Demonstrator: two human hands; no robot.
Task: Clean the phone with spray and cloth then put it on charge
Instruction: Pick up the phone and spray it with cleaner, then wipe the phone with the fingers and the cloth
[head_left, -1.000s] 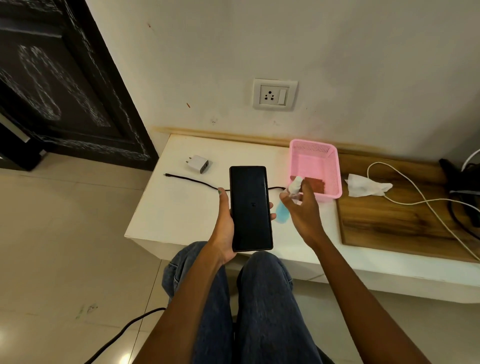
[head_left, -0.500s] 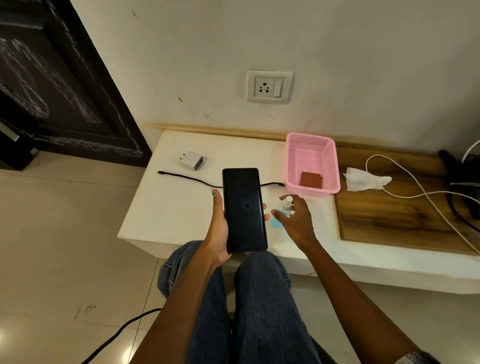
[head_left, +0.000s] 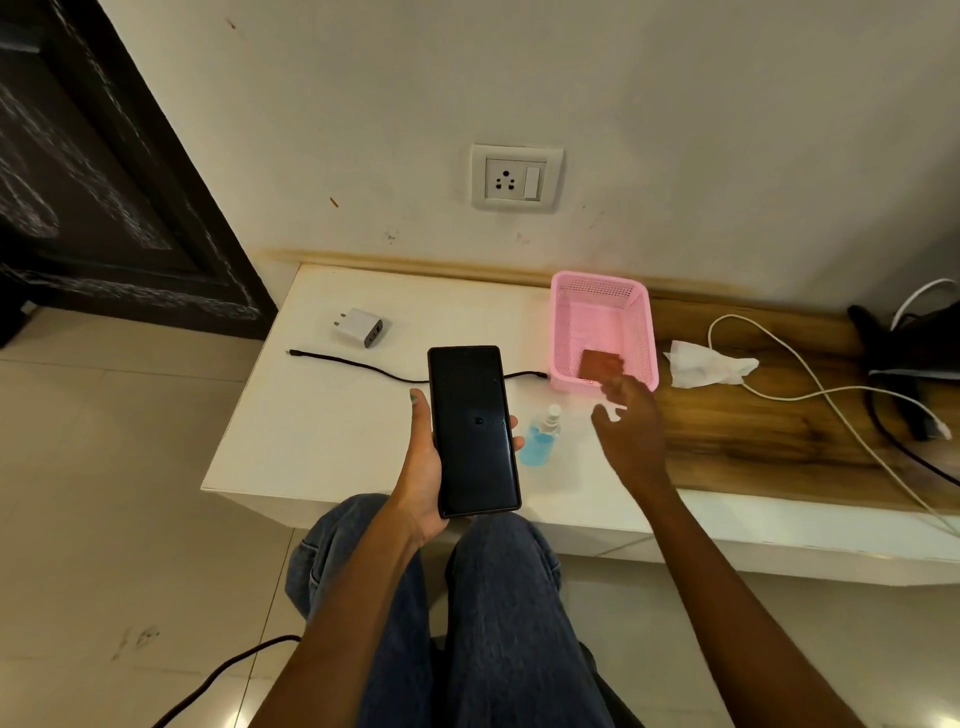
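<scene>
Glass-fronted phone (head_left: 474, 431): rigid, slick, fragile; left hand (head_left: 423, 462) clasps side edges. Right hand (head_left: 626, 423) empty, fingers spread, near brown cloth (head_left: 601, 363).

phone (head_left: 474, 431): glossy glass | basket (head_left: 566, 332): pink plastic mesh | board (head_left: 769, 431): wood grain

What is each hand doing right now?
Left hand: closed on the phone.
Right hand: open, empty, reaching toward the pink basket.
</scene>
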